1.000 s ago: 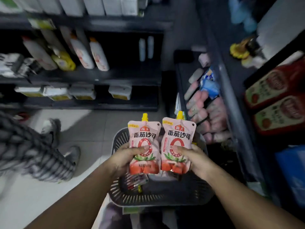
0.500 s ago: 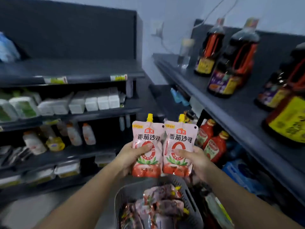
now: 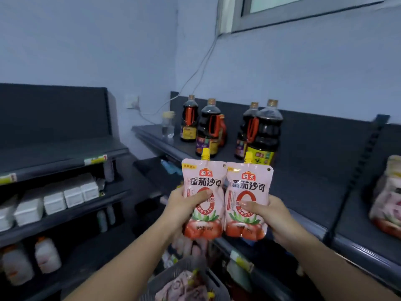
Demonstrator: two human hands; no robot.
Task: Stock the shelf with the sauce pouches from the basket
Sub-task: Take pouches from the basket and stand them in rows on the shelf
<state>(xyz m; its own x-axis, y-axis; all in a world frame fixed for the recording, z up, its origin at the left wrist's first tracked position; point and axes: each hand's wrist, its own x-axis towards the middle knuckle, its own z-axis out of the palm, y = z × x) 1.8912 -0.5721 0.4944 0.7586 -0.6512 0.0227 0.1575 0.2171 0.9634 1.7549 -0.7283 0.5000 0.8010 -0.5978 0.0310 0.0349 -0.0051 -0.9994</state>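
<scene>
I hold two pink tomato sauce pouches with yellow spouts upright, side by side, in front of the dark top shelf (image 3: pixel 308 192). My left hand (image 3: pixel 180 207) grips the left pouch (image 3: pixel 204 181), thumb across its front. My right hand (image 3: pixel 271 216) grips the right pouch (image 3: pixel 249 185) the same way. The grey basket (image 3: pixel 173 276) sits low at the bottom edge, with more pouches (image 3: pixel 182 287) lying inside it. Another pouch (image 3: pixel 388 198) stands on the shelf at the far right.
Several dark soy sauce bottles (image 3: pixel 267 133) stand at the back of the top shelf, with a small clear jar (image 3: pixel 168 124) to their left. Shelving on the left carries white boxes (image 3: pixel 54 200) and white bottles (image 3: pixel 46 255). A cable runs down the wall to a socket (image 3: pixel 132 102).
The view has swung up from the floor and basket to the top shelf. Both hands have lifted the two pouches from above the basket up to shelf height.
</scene>
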